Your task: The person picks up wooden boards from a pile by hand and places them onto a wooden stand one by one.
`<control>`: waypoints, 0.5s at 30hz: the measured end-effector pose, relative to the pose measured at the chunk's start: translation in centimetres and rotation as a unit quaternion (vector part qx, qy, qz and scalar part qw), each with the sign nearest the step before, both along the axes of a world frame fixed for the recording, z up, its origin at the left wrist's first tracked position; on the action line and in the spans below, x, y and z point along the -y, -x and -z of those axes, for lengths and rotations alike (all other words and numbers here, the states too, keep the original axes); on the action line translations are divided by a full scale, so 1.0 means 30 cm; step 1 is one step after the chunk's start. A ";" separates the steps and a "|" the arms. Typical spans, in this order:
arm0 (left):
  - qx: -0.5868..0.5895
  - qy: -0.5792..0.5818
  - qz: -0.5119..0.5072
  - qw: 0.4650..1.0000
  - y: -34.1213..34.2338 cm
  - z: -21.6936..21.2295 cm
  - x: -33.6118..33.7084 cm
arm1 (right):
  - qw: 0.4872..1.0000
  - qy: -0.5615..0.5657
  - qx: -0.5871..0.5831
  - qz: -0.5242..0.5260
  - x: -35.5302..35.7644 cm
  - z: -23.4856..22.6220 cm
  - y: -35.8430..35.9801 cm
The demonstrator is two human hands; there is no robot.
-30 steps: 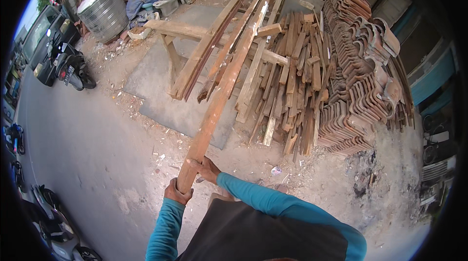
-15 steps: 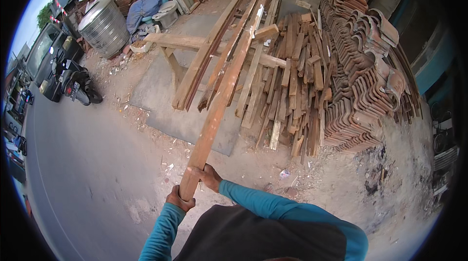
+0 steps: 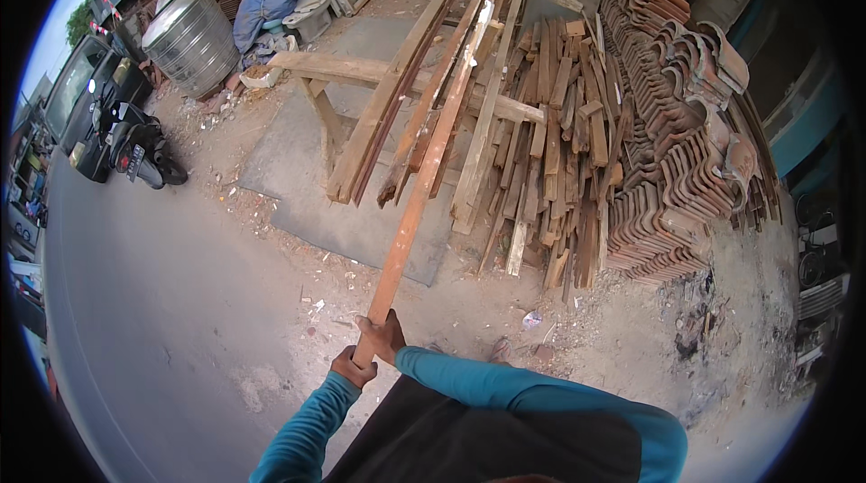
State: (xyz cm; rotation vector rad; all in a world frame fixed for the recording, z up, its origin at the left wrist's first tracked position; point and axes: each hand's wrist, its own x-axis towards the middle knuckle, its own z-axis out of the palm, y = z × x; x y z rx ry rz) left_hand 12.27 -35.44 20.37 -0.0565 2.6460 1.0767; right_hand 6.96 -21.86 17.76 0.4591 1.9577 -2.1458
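Observation:
A long reddish-brown wooden plank [image 3: 408, 221] runs from my body away over a wooden sawhorse [image 3: 347, 70]. At its near end my left hand [image 3: 354, 368] is wrapped around it. Just ahead, my right hand [image 3: 383, 336] is closed on the same plank from the right side. The plank's far part, with a white patch on it, lies among other long beams [image 3: 383, 122] on the sawhorse. Parts of those beams are hidden behind it.
Right of the sawhorse lies a heap of short wood pieces [image 3: 550, 158], beside stacked clay roof tiles [image 3: 672, 185]. A metal drum [image 3: 191, 41] and a blue cloth bundle [image 3: 264, 9] stand at the far left. A motorbike [image 3: 140, 145] is parked on the left.
The plank has turned so its narrower side shows, and its near end has shifted slightly right. Both hands moved with it, still gripping and now closer together.

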 end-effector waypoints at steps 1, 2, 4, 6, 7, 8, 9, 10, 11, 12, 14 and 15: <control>0.008 -0.006 0.021 1.000 0.009 0.019 0.000 | 0.999 -0.019 0.034 -0.009 0.004 0.052 0.005; 0.014 -0.006 0.014 1.000 0.008 0.013 -0.005 | 0.999 -0.036 0.032 0.007 0.001 0.040 0.000; 0.017 -0.016 -0.001 1.000 -0.029 -0.005 0.017 | 0.999 -0.030 0.036 0.005 0.012 -0.051 -0.032; 0.042 -0.039 -0.016 0.998 0.003 -0.022 -0.002 | 0.999 -0.020 0.029 0.018 -0.010 -0.107 -0.017; 0.033 -0.034 -0.013 0.999 0.006 -0.037 -0.001 | 1.000 -0.003 0.030 0.008 -0.013 -0.116 -0.026; 0.035 -0.020 -0.005 0.999 0.011 -0.063 -0.022 | 0.999 0.010 0.034 0.006 -0.042 -0.119 -0.028; 0.039 -0.006 -0.001 0.999 -0.010 -0.112 -0.042 | 0.999 0.012 0.030 0.010 -0.069 -0.134 -0.037; 0.036 0.030 -0.004 0.999 -0.028 -0.159 -0.074 | 0.994 0.106 0.028 -0.010 -0.096 -0.149 -0.045; 0.032 0.033 -0.003 0.999 -0.045 -0.222 -0.106 | 0.979 0.200 0.025 -0.033 -0.113 -0.171 -0.060; 0.049 0.079 0.001 0.996 -0.058 -0.277 -0.134 | 0.979 0.202 0.022 -0.036 -0.120 -0.194 -0.075; 0.052 0.135 0.007 0.989 -0.094 -0.347 -0.154 | 0.978 0.202 0.037 -0.048 -0.140 -0.250 -0.098; 0.050 0.136 0.002 0.989 -0.103 -0.416 -0.183 | 0.977 0.203 0.036 -0.053 -0.172 -0.301 -0.100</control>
